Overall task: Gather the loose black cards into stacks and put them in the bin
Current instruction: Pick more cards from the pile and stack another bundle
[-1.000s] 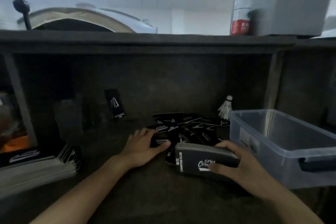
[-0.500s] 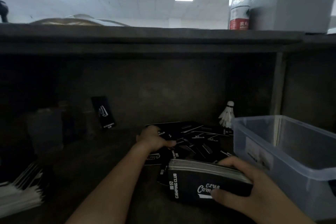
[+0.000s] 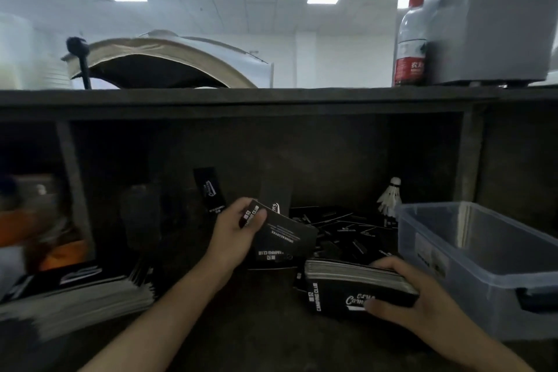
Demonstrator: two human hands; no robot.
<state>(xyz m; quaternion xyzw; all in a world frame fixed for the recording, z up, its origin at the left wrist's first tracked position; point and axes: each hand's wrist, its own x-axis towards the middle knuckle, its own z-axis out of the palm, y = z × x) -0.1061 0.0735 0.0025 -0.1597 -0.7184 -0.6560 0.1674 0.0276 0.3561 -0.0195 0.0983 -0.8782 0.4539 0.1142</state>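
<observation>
Black cards (image 3: 341, 229) are lying in a loose, overlapping heap on the desk (image 3: 271, 338), just left of the bin (image 3: 483, 305). A thick gathered stack (image 3: 356, 287) is sitting closer to the viewer, near the bin's left wall. The right grip (image 3: 422, 305) is curling round it, fingers over the top edge and thumb pressing the printed front face. The left grip (image 3: 232, 235), farther left of the bin, is pinching a small handful of cards (image 3: 280, 238) above the heap's left side. Its thumb is on top, and the cards are fanning slightly out of line.

Each card is looking thin, light, stiff and glossy. Single ones are probably sliding easily and lying too flat to pluck from above, so sweeping them together and taking them by the long edges is looking safer. The stack is likely getting hefty and prone to shearing sideways. Squeezing it across both faces, with its edges squared against the desk, is seeming wise before it goes over the bin's rim.

A shuttlecock (image 3: 391, 196) is standing just behind the bin's far left corner.
</observation>
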